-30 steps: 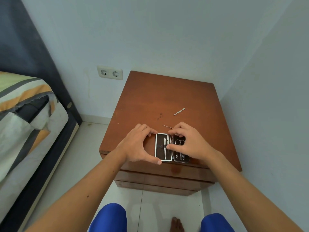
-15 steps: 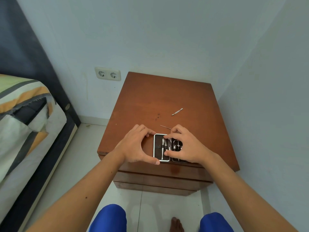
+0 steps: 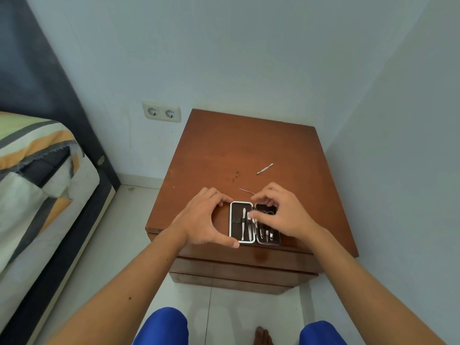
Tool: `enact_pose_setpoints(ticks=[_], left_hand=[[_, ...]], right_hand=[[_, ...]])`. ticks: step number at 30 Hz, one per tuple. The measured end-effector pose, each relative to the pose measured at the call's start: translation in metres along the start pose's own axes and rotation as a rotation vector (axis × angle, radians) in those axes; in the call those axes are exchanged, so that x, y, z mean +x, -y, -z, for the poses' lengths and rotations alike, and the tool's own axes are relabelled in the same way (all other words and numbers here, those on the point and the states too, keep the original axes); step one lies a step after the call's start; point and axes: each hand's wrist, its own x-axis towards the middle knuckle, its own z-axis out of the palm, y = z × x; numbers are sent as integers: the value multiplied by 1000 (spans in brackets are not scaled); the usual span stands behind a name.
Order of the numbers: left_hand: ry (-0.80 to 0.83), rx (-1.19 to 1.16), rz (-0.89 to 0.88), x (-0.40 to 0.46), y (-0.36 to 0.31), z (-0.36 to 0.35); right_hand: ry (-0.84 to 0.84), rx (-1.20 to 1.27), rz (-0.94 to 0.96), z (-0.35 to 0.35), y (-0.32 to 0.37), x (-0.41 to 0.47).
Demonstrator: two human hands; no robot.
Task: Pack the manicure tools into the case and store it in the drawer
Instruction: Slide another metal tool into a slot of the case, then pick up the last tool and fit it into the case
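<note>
Steel tool now seated in the case (image 3: 242, 221), right hand (image 3: 283, 215) pinching it, left hand (image 3: 201, 221) cupped wide beside; two tools (image 3: 265, 168) wait beyond.

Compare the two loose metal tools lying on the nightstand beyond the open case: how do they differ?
The flat tool is wider and lies farther back; the thin pick is needle-slim and lies just behind the case, close to the right hand. Both are silvery and unpacked.

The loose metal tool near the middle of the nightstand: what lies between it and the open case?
In the head view, a thin needle-like tool lies between the loose metal tool and the open case; otherwise bare wood.
</note>
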Motion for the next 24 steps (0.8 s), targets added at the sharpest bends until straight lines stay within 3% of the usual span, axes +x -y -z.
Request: enact_pose_setpoints(ticks=[7, 11, 18, 24], left_hand=[[-5, -2, 6, 1, -1, 0], [5, 3, 6, 2, 1, 0], [-2, -1, 2, 2, 1, -1], [-5, 8, -7, 2, 1, -1]], right_hand=[[-346, -5, -340, 21, -27, 60], [-340, -12, -484, 16, -43, 85], [-317, -120, -482, -1, -48, 98], [-357, 184, -415, 4, -47, 90]])
